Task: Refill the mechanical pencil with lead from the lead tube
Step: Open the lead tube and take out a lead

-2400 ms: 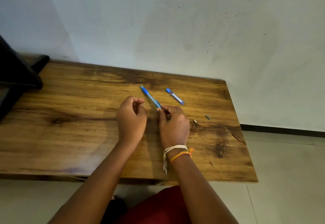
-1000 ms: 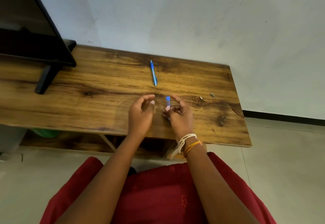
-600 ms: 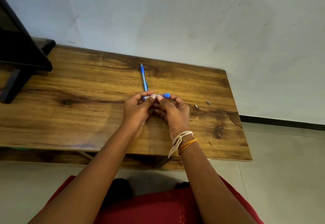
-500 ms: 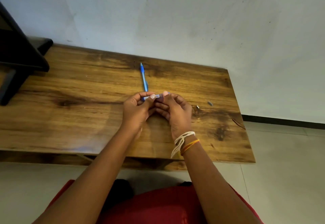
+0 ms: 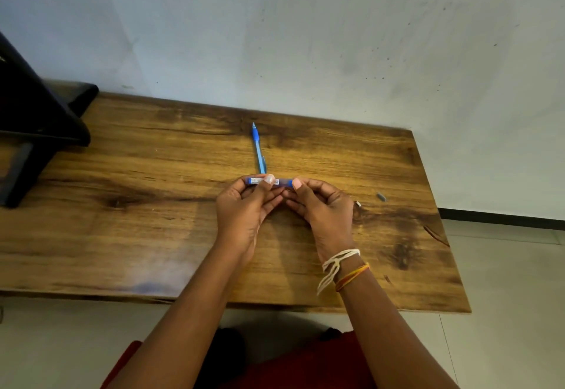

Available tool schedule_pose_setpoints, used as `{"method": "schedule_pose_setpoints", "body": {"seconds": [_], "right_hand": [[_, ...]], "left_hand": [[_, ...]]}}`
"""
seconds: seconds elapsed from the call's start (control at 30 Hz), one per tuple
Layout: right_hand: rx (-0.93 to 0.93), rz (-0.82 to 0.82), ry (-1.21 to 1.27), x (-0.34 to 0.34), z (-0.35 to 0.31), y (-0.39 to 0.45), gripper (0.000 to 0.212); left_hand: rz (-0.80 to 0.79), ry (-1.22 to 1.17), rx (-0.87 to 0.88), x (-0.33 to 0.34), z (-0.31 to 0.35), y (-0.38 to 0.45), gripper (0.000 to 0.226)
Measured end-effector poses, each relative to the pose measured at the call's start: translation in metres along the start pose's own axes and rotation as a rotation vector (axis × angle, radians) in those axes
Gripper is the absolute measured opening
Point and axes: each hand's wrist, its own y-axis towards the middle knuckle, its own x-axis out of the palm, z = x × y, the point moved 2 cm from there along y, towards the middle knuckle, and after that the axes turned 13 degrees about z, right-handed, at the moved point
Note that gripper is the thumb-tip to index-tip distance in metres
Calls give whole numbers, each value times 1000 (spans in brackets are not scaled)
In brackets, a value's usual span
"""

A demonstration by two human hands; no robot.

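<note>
A blue mechanical pencil lies on the wooden table, its tip pointing to the far wall. Just in front of it I hold the small lead tube level, a clear tube with a white label and a blue cap at its right end. My left hand pinches the labelled left part between thumb and fingers. My right hand grips the blue capped end with thumb and fingertips. Whether the cap is on tight or loosened is hidden by my fingers.
Two tiny parts lie on the table to the right: a small white-tipped piece and a grey piece. A black monitor stand occupies the far left. The wall runs close behind the table; tiled floor lies to the right.
I put the pencil down on the table and picked up the lead tube with my right hand. My left hand then joined, and both now hold the tube level.
</note>
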Motion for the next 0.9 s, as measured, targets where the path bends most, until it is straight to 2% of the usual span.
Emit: {"method": "schedule_pose_setpoints", "body": {"seconds": [0.43, 0.6, 0.8, 0.9], "right_hand": [[41, 16, -72, -9, -9, -1, 9], [-71, 184, -407, -45, -29, 7, 12], [108, 193, -583, -89, -49, 17, 11], [125, 256, -605, -100, -55, 19, 10]], "left_hand": [[-29, 107, 39, 3, 0, -4, 4], [-66, 147, 29, 6, -2, -8, 10], [-46, 115, -3, 12, -6, -11, 26], [-54, 117, -8, 18, -10, -15, 28]]}}
